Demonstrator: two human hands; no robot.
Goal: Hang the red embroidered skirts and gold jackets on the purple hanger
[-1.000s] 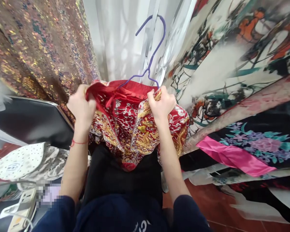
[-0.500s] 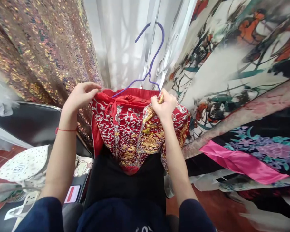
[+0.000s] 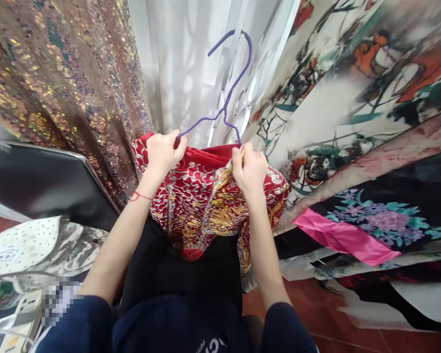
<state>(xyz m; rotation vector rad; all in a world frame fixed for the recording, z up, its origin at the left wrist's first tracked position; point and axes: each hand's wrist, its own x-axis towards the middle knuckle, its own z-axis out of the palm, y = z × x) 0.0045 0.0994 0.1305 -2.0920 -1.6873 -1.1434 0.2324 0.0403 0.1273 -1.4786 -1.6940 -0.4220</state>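
Note:
A red garment [image 3: 191,201] with dense silver and gold embroidery rests across my lap. Its lower end comes to a point over the black cloth on my legs. From its top opening rises a purple hanger [image 3: 230,95], hook up, its lower part hidden inside the garment. My left hand [image 3: 165,152] is closed around the garment's upper left edge, by the hanger's left arm. At the upper right, my right hand [image 3: 250,169] pinches the gold-trimmed edge where the hanger's other arm goes in.
Sequined fabric [image 3: 95,73] hangs at left and white sheer fabric [image 3: 183,63] behind the hanger. Printed cloth [image 3: 327,113] fills the right, above a pink satin band [image 3: 345,238]. A black chair [image 3: 47,181] and a white dotted hat-like item [image 3: 25,245] are at my left.
My left hand has moved right from the garment's left corner and closed on its edge by the hanger. The red ribbon tie is now out of sight. My right hand keeps its grip.

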